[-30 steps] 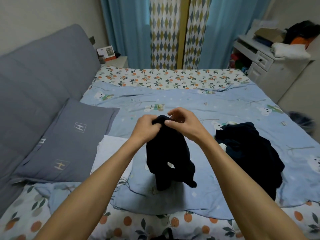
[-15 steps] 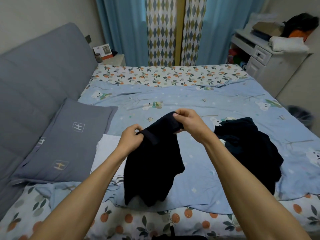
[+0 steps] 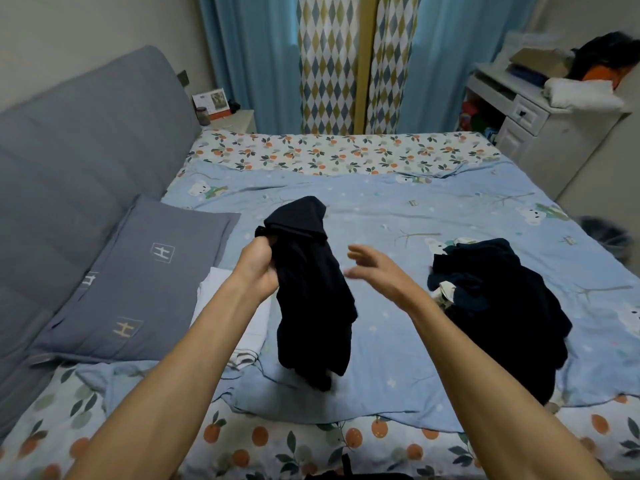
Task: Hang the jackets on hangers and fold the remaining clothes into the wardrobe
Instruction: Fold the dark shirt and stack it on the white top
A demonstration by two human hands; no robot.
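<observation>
A black garment (image 3: 311, 292) hangs bunched over the blue quilt (image 3: 398, 209), its lower end touching the bed. My left hand (image 3: 258, 268) grips its upper edge, and the top of the cloth flops over above my fist. My right hand (image 3: 374, 271) is to the right of the garment with fingers spread, holding nothing and slightly blurred. A pile of dark clothes (image 3: 495, 306) lies on the quilt further right, with a bit of pale cloth showing in it.
A grey pillow (image 3: 138, 282) and a folded white cloth (image 3: 235, 320) lie at the left, against a grey padded headboard (image 3: 69, 161). A white cabinet (image 3: 526, 119) with piled items stands at the back right. Blue curtains (image 3: 256, 57) hang behind the bed.
My right hand has let go of the black garment and moved off to the right with open fingers. The garment now hangs from my left hand alone.
</observation>
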